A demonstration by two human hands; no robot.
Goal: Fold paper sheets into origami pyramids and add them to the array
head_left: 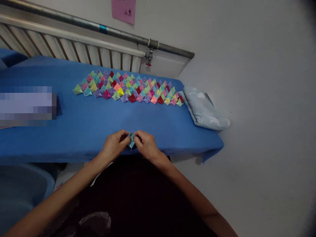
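A small light-blue folded paper piece [131,143] is pinched between my two hands, close to the front edge of the blue-covered table [98,115]. My left hand [115,143] grips its left side with thumb and fingers. On its right side, my right hand [146,143] holds it the same way; the fingertips cover part of the paper. Beyond my hands, rows of folded paper pieces [132,97] in red, pink, green, yellow, purple and blue stand close together with their points up.
A folded grey-blue cloth [201,110] lies at the table's right end. Behind the table run a white radiator [93,56] and a metal pipe [74,22] with a valve [149,55]. A pixelated patch covers something at the left. A blue chair [46,184] is at the lower left.
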